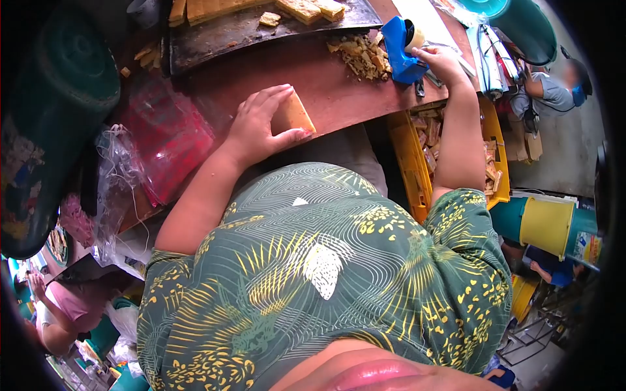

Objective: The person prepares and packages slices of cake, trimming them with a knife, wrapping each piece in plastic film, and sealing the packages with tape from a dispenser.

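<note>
My left hand [259, 127] is closed round a flat tan rectangular biscuit slab [298, 114], held upright at the table's near edge, thumb on the near side. Whether it has a clear wrapper, I cannot tell. At the right, a blue tape dispenser [403, 55] with a pale tape roll stands on the table. My right hand [442, 64] reaches to it, its thumb and fingers pinched at the dispenser's side by the roll. The tape end itself is too thin to make out. Broken biscuit crumbs [362, 57] lie heaped beside the dispenser.
A dark baking tray [261, 40] with biscuit slabs [222, 8] sits at the far side. Pink plastic sheets [171, 140] lie at the left by a large green bin [59, 130]. Below the table, a yellow crate [411, 156] holds wrapped pieces. Other people sit nearby.
</note>
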Demonstrator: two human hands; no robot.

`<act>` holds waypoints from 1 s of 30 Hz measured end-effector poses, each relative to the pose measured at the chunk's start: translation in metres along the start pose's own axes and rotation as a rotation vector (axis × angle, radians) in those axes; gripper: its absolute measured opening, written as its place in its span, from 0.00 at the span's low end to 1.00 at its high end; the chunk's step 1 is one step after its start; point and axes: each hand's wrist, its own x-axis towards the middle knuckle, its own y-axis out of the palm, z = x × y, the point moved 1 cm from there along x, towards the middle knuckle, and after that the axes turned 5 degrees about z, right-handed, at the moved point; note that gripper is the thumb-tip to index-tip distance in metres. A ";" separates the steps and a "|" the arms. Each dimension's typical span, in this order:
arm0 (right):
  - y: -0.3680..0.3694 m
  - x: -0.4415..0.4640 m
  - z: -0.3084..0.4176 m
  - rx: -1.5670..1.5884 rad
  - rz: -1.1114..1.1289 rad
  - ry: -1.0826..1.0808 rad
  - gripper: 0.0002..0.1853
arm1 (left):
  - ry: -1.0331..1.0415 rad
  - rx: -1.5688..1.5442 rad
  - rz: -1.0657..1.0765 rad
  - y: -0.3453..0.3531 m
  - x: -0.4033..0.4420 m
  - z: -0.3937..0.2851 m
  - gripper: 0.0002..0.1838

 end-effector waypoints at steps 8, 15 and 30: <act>-0.011 0.021 0.042 -0.462 0.235 0.103 0.21 | 0.005 0.004 -0.008 0.002 -0.001 0.003 0.46; -0.011 0.039 0.018 -0.468 0.252 0.036 0.21 | 0.010 -0.019 -0.002 0.001 0.000 0.004 0.46; -0.017 0.011 0.067 -0.653 0.158 -0.007 0.15 | 0.030 -0.021 -0.010 -0.001 -0.001 -0.006 0.46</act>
